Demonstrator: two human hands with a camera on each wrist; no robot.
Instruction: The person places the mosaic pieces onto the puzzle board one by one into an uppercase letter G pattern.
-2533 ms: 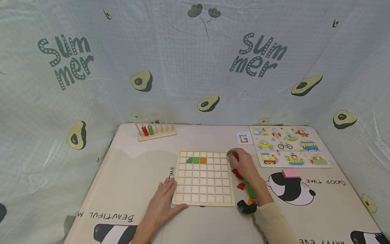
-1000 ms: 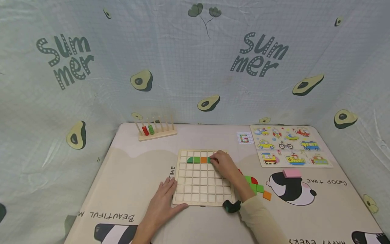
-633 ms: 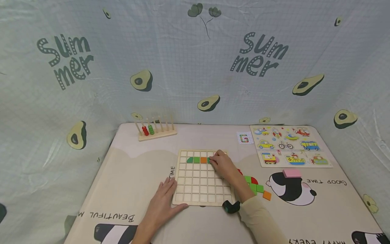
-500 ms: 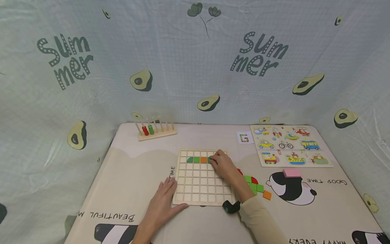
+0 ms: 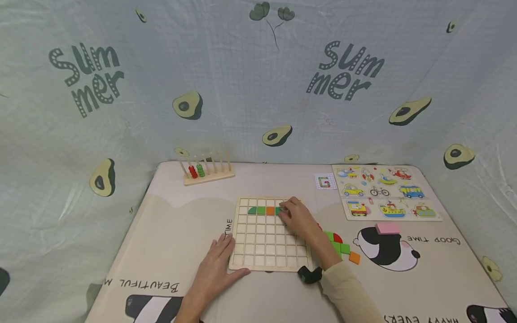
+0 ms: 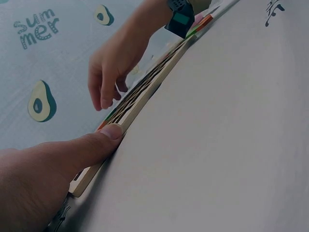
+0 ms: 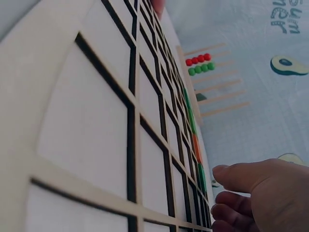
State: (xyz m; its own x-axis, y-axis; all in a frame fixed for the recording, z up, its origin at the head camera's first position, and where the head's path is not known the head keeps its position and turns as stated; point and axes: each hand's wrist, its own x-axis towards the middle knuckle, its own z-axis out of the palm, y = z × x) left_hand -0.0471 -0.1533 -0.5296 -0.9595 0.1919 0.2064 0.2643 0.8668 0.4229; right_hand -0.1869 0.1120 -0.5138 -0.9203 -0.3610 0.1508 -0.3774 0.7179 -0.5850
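Note:
A wooden grid board (image 5: pixel 260 239) lies on the table, with a row of tiles in its upper part. From left to right these are a dark green rounded tile (image 5: pixel 252 211), a light green square (image 5: pixel 261 211), an orange square (image 5: pixel 270 211) and another dark green tile (image 5: pixel 278 210). My right hand (image 5: pixel 299 217) is at this last tile, thumb and fingers slightly apart; in the right wrist view the fingertips (image 7: pixel 221 174) sit just off the tile and hold nothing. My left hand (image 5: pixel 216 264) rests along the board's left edge, its thumb (image 6: pixel 112 131) on the near rim.
Loose green and red tiles (image 5: pixel 340 247) and an orange square tile (image 5: pixel 354 257) lie right of the board, partly behind my forearm. Farther back stand a bead rack (image 5: pixel 210 178), a small pattern card (image 5: pixel 325 181), a vehicle puzzle board (image 5: pixel 385 193) and a pink block (image 5: pixel 387 229).
My right hand has brought a dark green tile from right of the board into the row beside the orange square, and its fingers have just come off it. My left hand stays put.

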